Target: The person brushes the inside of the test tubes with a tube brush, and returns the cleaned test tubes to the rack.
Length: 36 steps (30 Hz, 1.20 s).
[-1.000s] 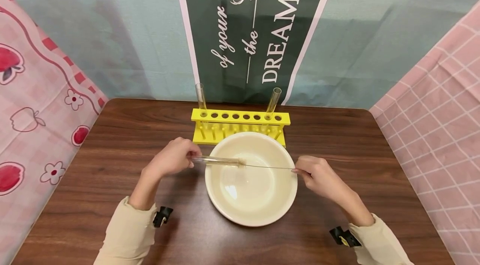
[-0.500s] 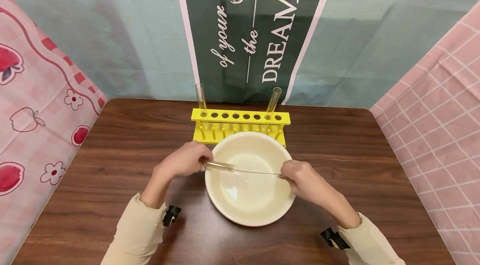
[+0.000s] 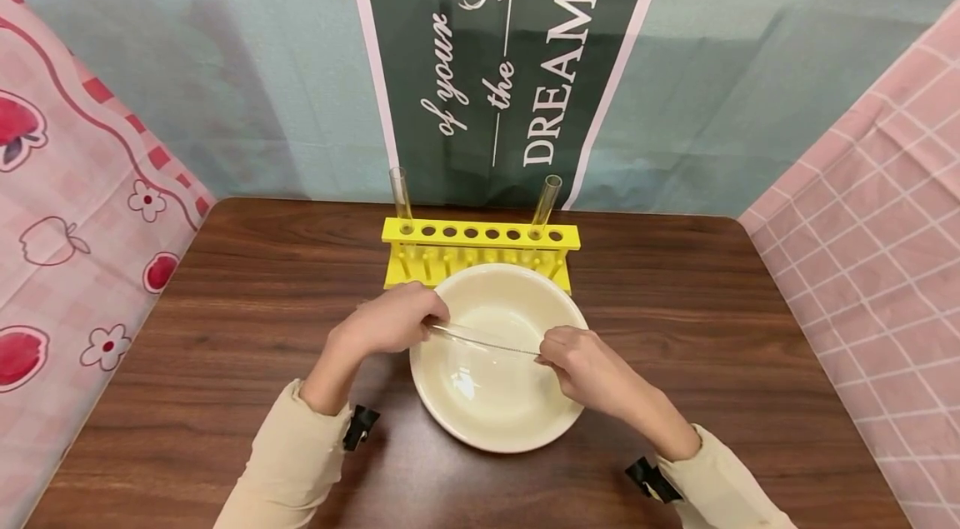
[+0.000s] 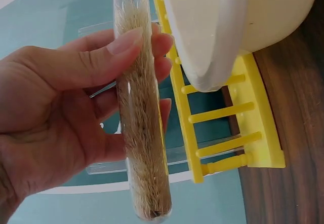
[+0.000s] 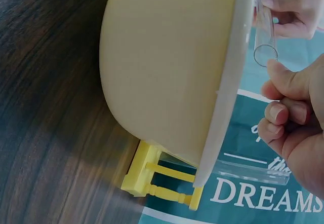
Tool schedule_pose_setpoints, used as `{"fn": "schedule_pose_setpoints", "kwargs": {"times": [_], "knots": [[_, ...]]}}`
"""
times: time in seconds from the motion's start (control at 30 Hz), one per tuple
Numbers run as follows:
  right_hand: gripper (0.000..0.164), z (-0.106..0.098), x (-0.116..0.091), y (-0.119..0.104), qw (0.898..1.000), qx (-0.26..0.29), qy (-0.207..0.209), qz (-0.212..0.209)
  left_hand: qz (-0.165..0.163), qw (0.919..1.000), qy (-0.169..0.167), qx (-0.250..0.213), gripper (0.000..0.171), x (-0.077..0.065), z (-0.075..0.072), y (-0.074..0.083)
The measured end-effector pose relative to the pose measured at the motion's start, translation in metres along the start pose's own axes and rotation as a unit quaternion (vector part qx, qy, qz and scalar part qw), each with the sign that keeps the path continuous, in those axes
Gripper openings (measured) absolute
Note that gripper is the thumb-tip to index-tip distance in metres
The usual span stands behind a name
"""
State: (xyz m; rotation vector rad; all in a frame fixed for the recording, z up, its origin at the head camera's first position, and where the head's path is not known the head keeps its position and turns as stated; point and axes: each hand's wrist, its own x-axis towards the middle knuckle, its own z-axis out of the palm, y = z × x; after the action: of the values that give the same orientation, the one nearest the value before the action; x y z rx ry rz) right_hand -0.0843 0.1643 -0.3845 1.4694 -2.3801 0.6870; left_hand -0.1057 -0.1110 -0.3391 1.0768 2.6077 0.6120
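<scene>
At the bottom of the head view your two cream sleeves (image 3: pixel 288 471) come up from the lower edge, each with a small black clip at the cuff, and both hands meet over the near half of the cream bowl (image 3: pixel 501 421), which sits on the dark wood surface (image 3: pixel 225 329) at the middle of the frame. Your left hand (image 3: pixel 386 321), at the bowl's left rim, has its grip closed around a glass test tube (image 3: pixel 450 331); in the left wrist view the thumb and fingers (image 4: pixel 126 41) curl round the tube (image 4: pixel 142 133), and the tan bristles of a brush (image 4: pixel 140 148) fill it down to its rounded end. Your right hand (image 3: pixel 581 362), just right of centre over the bowl, pinches the thin wire handle of the brush (image 3: pixel 502 343), which runs leftward into the tube's mouth; the right wrist view shows the fingers (image 5: pixel 283 117) curled at the right edge, with the tube's open end (image 5: pixel 266 36) above them at the upper right. The tube lies nearly level, tilted slightly, above the bowl's hollow. Just behind the bowl stands a yellow rack (image 3: pixel 480 233), with one empty tube (image 3: pixel 401 196) upright in its left end hole and another (image 3: pixel 546 200) near its right end. Behind that hangs a dark green banner (image 3: pixel 510 54) with white lettering, flanked by pink patterned cloths (image 3: pixel 67 204) at both sides of the frame.
</scene>
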Motion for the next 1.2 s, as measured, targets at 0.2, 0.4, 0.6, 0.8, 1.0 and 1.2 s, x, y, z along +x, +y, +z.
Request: {"fn": "schedule_pose_setpoints", "kwargs": {"times": [0.2,0.4,0.6,0.8,1.0,1.2], "knots": [[0.034,-0.002,0.0,0.0,1.0,0.011,0.02,-0.001,-0.001,1.0,0.004,-0.002,0.021,0.001,-0.001,0.004],[0.033,-0.003,-0.001,0.001,1.0,0.015,0.019,0.016,-0.004,0.9999,0.008,-0.009,0.022,0.0,-0.001,0.006],[0.02,-0.012,-0.005,0.007,0.995,0.059,0.002,0.076,-0.006,0.9995,0.009,-0.03,0.018,-0.003,0.002,0.006],[0.012,-0.02,-0.009,0.013,0.986,0.126,-0.016,0.107,-0.009,0.9991,0.01,-0.041,0.016,-0.003,0.007,0.007],[0.019,-0.019,-0.011,0.015,0.97,0.189,-0.003,0.151,-0.018,0.9994,0.015,-0.027,0.014,-0.002,0.008,0.009],[0.027,-0.021,-0.008,0.015,0.934,0.238,-0.035,0.266,-0.04,0.999,0.021,0.0,0.018,0.002,0.01,0.013]]}}
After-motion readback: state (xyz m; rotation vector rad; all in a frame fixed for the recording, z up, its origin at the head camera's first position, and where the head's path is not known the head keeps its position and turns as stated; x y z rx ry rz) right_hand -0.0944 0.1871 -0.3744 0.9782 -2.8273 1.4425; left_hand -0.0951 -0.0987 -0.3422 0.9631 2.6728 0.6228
